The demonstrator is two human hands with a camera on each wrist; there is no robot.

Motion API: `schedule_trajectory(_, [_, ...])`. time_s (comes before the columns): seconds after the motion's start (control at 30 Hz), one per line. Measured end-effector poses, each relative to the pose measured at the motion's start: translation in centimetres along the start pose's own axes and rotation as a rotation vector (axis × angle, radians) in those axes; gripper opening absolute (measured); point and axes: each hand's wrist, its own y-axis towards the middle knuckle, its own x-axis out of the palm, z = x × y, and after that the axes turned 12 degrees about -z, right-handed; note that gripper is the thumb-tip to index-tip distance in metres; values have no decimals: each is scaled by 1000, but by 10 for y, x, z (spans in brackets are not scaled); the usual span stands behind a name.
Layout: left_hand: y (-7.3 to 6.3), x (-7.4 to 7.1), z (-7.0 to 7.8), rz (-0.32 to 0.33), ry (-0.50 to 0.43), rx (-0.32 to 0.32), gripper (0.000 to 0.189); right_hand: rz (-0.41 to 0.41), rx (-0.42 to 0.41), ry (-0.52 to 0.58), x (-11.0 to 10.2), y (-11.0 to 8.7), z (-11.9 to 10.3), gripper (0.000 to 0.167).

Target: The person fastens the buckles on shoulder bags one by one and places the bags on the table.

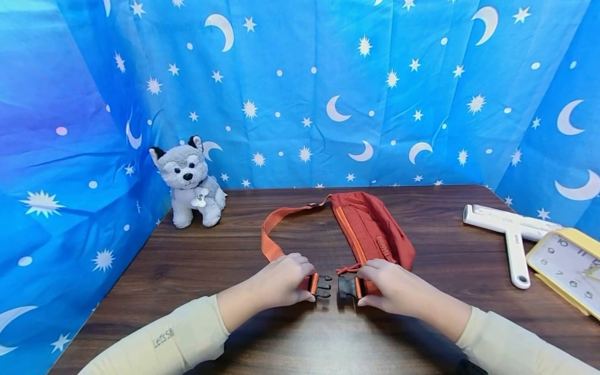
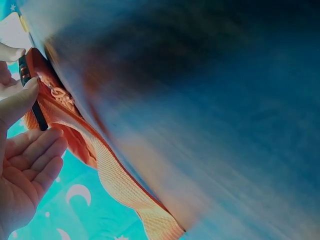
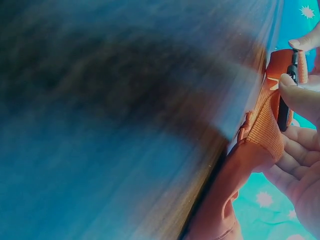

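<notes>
A rust-red waist bag point(image 1: 375, 224) lies on the table, its orange strap point(image 1: 276, 224) looping out to the left. My left hand point(image 1: 286, 278) pinches the black pronged half of the buckle point(image 1: 323, 287) at the strap's end. In my right hand point(image 1: 391, 286) is the black socket half of the buckle point(image 1: 347, 287), held between thumb and fingers beside the bag. The two halves face each other with a small gap between them. Both wrist views show thumb and fingers on the buckle, with the strap point(image 2: 117, 172) trailing in the left one.
A grey plush dog point(image 1: 192, 182) sits at the table's back left. On the right lie a white T-shaped tool point(image 1: 515, 245) and a yellow-framed clock point(image 1: 569, 271), which overlaps its end. Blue star-and-moon cloth point(image 1: 300, 94) hangs behind the dark wooden table point(image 1: 290, 344).
</notes>
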Motion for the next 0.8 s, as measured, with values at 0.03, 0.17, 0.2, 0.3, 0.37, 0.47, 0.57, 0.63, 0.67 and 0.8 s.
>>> schedule_trajectory(0.03, [0,0,0,-2,0,-1,41,-2,2,2,0,0,0,39])
schedule_trajectory(0.17, [1,-2,1,-17,-6,-7,42,-17,23,18,0,0,-1,38])
schedule_trajectory(0.2, [1,-2,1,-20,-8,-9,42,-20,26,20,-1,0,-1,38])
schedule_trajectory(0.3, [2,-2,1,-24,-7,-9,42,-26,34,28,-2,0,-2,37])
schedule_trajectory(0.37, [3,-2,2,-21,-5,-7,42,-27,33,30,-2,-1,-2,37])
schedule_trajectory(0.47, [4,-3,2,-12,-3,-4,42,-24,27,36,-2,0,-2,36])
schedule_trajectory(0.57, [4,-3,3,-1,-3,-4,42,-25,30,41,-2,1,-2,37])
schedule_trajectory(0.63, [4,-3,3,8,-3,-1,42,-25,31,45,-2,1,-2,37])
schedule_trajectory(0.67, [4,-3,3,12,-2,-1,42,-24,31,44,-2,1,-2,37])
schedule_trajectory(0.8, [5,-3,4,26,-2,6,42,-22,30,41,-3,1,-3,36])
